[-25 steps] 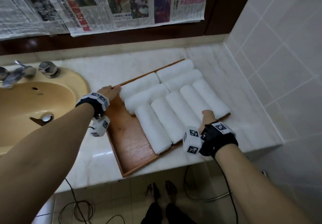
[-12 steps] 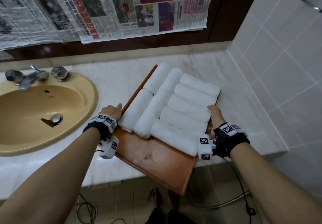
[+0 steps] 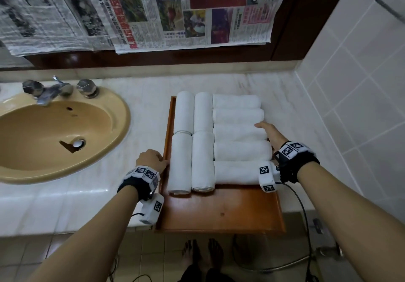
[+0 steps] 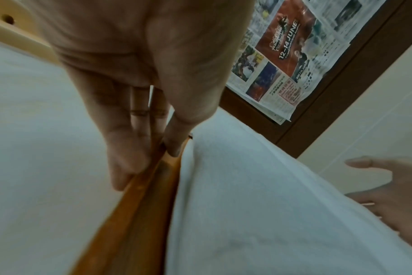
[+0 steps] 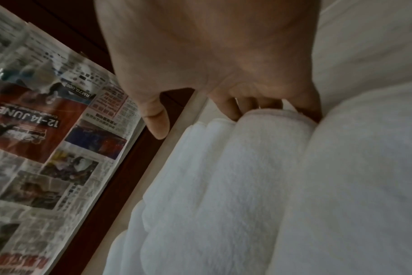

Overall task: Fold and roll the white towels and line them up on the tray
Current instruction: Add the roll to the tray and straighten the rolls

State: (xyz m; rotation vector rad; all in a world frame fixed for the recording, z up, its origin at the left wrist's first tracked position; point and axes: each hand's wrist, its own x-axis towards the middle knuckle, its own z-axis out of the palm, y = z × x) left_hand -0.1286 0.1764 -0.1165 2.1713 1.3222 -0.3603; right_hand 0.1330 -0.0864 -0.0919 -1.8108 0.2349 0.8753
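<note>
A wooden tray (image 3: 219, 211) lies square on the marble counter, its near end jutting past the front edge. Several rolled white towels (image 3: 238, 152) fill its far part: two columns lengthwise on the left, a stack of crosswise rolls on the right. My left hand (image 3: 157, 161) pinches the tray's left rim (image 4: 134, 204), fingers (image 4: 120, 167) outside and thumb inside against a towel (image 4: 247, 204). My right hand (image 3: 266, 131) holds the tray's right side. Its thumb lies over a roll, its fingers (image 5: 231, 109) curl down behind the towel ends (image 5: 266, 119), and the rim there is hidden.
A tan sink (image 3: 54, 132) with a chrome faucet (image 3: 48, 91) sits left of the tray. A tiled wall (image 3: 350, 84) closes the right side. Newspaper (image 3: 153, 14) hangs over the back wall. Bare feet (image 3: 201, 257) and cables are on the floor below.
Both hands have turned the tray counterclockwise from a diagonal lie to square with the counter. Its near end now overhangs the front edge.
</note>
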